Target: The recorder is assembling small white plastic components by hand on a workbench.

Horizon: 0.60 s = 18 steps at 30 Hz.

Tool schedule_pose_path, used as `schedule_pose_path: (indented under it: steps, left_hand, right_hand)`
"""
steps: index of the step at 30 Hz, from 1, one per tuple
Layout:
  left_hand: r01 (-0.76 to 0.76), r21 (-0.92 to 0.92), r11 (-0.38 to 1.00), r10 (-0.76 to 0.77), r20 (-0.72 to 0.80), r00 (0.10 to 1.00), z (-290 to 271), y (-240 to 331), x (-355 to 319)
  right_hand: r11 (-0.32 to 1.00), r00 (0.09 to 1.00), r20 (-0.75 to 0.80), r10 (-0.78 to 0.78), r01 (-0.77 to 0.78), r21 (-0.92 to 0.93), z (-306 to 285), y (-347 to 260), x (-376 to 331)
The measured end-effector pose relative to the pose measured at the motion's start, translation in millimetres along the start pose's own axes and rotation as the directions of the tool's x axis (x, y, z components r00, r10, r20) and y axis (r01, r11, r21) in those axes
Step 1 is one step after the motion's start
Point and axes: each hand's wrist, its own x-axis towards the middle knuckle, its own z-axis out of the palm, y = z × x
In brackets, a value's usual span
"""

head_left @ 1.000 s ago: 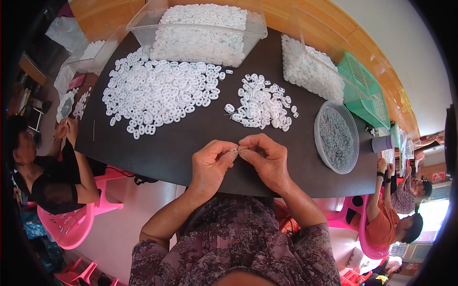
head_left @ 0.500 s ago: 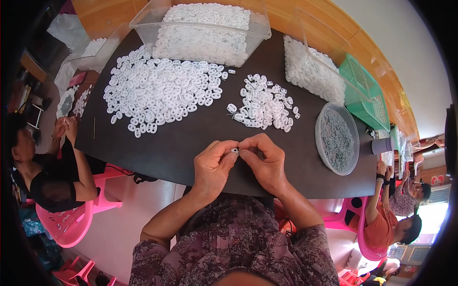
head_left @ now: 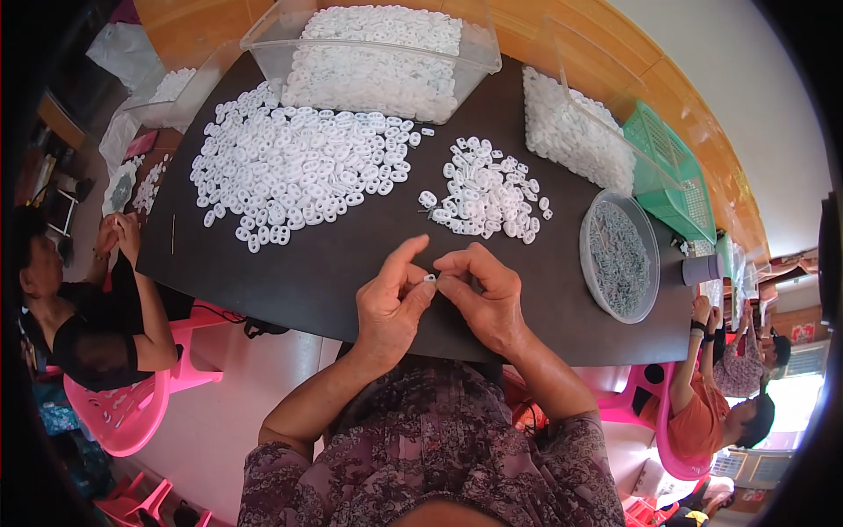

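Note:
At the table's near edge, my left hand (head_left: 383, 309) pinches a small white plastic piece with holes (head_left: 429, 278) between its thumb and bent fingers. The index finger of that hand is raised off the piece and points away from me. Close against the piece, my right hand (head_left: 488, 297) has its thumb and fingertips pressed together; a small dark bit shows there, too small to name. Beyond both hands lies a small heap of white two-hole pieces (head_left: 485, 189), and a larger heap of them (head_left: 294, 167) spreads to the left.
Clear bins of white pieces (head_left: 378, 66) (head_left: 575, 127) stand at the back, beside a green basket (head_left: 672, 176). A round tub (head_left: 654, 285) holds small grey metal screws (head_left: 619, 259). A grey cup (head_left: 702, 269) sits at the right edge. Other people sit left and right.
My left index finger has lifted from the white piece and stretched forward. My right fingertips have shifted slightly toward me; the heaps look the same.

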Motion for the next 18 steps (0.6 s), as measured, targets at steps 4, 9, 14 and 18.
schedule_pose_path:
  steps: [4,9,14,18]
  left_hand:
    - [0.070,-0.124,0.990,-0.071,-0.001,0.997,0.3,2.9,0.4]
    - [0.051,-0.078,0.996,-0.048,0.039,0.998,-2.0,-0.8,-0.5]
    - [0.000,-0.019,1.000,0.001,0.047,0.999,-2.2,-3.3,-1.8]
    - [-0.041,0.048,0.998,0.039,0.040,0.998,-1.5,-2.6,-2.2]
  right_hand:
    - [0.991,0.997,0.043,0.065,-0.069,0.112,-3.8,7.5,0.4]
    - [0.987,0.991,0.076,0.108,-0.116,0.111,-6.1,6.2,-0.5]
    - [0.998,0.995,0.077,0.062,-0.062,-0.006,-5.0,8.2,0.5]
    - [0.998,0.998,0.049,0.027,-0.024,-0.062,-3.1,9.1,-0.2]
